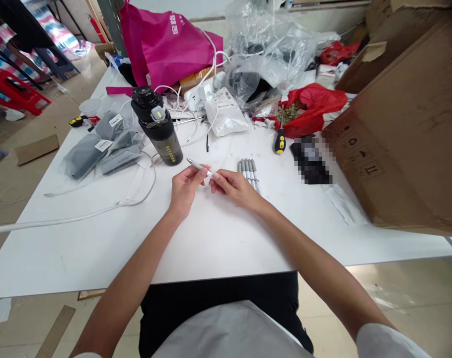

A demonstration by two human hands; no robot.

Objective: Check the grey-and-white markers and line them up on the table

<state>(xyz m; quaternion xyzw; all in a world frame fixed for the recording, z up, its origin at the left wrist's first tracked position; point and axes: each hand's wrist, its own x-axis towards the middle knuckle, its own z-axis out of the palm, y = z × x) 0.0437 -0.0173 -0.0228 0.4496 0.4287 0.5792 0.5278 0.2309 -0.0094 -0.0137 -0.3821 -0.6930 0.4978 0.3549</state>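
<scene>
A white and grey pen is held between my two hands above the white table. My left hand pinches it near the grey tip end, which points up and to the left. At its other end, the fingers of my right hand are closed on the pen, hiding that end. Just right of my right hand, several similar pens lie side by side in a row on the table. A dark drinking bottle stands upright beyond my left hand.
Grey packaged items and white cables lie at left. Behind are a pink bag, a power strip and clear plastic. A screwdriver, red bag and large cardboard box are at right.
</scene>
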